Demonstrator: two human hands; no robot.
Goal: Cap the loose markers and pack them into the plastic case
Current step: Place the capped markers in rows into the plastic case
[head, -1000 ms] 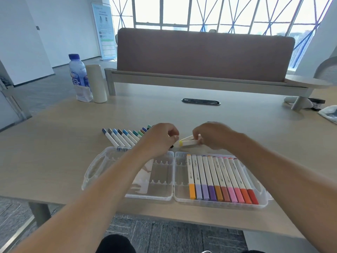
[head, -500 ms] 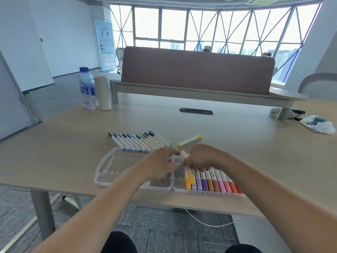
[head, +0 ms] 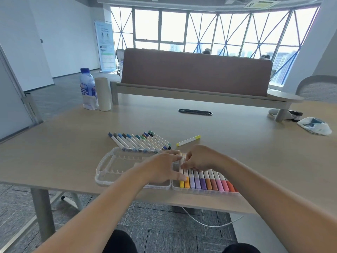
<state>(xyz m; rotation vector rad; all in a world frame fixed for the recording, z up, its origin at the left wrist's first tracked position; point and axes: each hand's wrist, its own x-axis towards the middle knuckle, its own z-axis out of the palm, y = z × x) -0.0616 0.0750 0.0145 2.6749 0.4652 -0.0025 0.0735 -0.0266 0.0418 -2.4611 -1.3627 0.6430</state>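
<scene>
**Left hand (head: 163, 168) and right hand (head: 199, 158) meet over the case's right tray**

Left hand lies flat and loose over the hinge of the plastic case (head: 107, 162). Its fingers are fairly straight; the thumb touches the near end of the yellow marker (head: 181, 183) in the leftmost slot, and the fingertips reach towards its far end. Right hand sits just beside it, fingers curled down onto the upper parts of the packed markers (head: 209, 181); whether it pinches one I cannot tell, since the knuckles hide the tips.

Packed markers fill the right tray side by side, from yellow through purple and orange to pink and red. The left tray shows only its moulded clip ridges and its handle cut-out.

Just beyond the case's far rim lies a row of loose markers (head: 138, 141), fanned and touching one another. A lone yellow-capped marker (head: 188, 140) lies apart to their right, angled.

The case's near rim runs close to the near edge of the table (head: 54, 152). Bare wood stretches left of the case and, more widely, to its right. Well apart at the far left corner stand a water bottle (head: 87, 88) and a beige cylinder (head: 103, 94), touching or nearly so. A black cable slot (head: 195, 112) sits mid-table before the divider panel (head: 197, 73), and a white bundle (head: 314, 127) lies near the right edge.
</scene>
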